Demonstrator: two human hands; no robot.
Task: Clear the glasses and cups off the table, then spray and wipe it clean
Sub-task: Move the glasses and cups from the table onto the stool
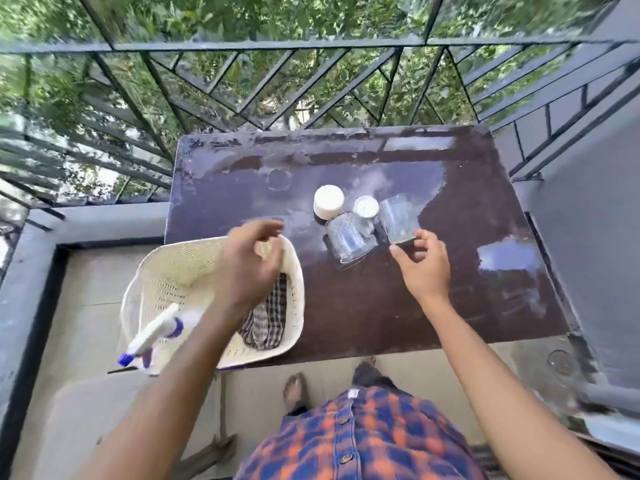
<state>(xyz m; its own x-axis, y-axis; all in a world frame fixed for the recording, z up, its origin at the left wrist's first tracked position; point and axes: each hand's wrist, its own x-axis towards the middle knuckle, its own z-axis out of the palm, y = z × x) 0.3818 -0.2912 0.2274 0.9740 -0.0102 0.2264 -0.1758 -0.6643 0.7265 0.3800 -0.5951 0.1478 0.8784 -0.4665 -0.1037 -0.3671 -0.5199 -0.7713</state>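
Note:
On the dark brown table (381, 306) stand a white cup upside down (328, 201), a smaller white cup (366, 206) and two clear glasses, one (349, 239) in front of the cups and one (396, 218) to the right. A third clear glass (278, 179) stands further back, faint. My right hand (422, 265) touches the base of the right glass with thumb and fingertips spread around it. My left hand (249, 261) hovers over the cream basket (152, 278), fingers loosely curled, holding nothing.
The basket sits on the table's left front corner and holds a checked cloth (268, 323) and a white spray bottle with a purple nozzle (152, 336). A metal balcony railing (242, 81) runs behind the table, and a grey wall (588, 237) stands to the right.

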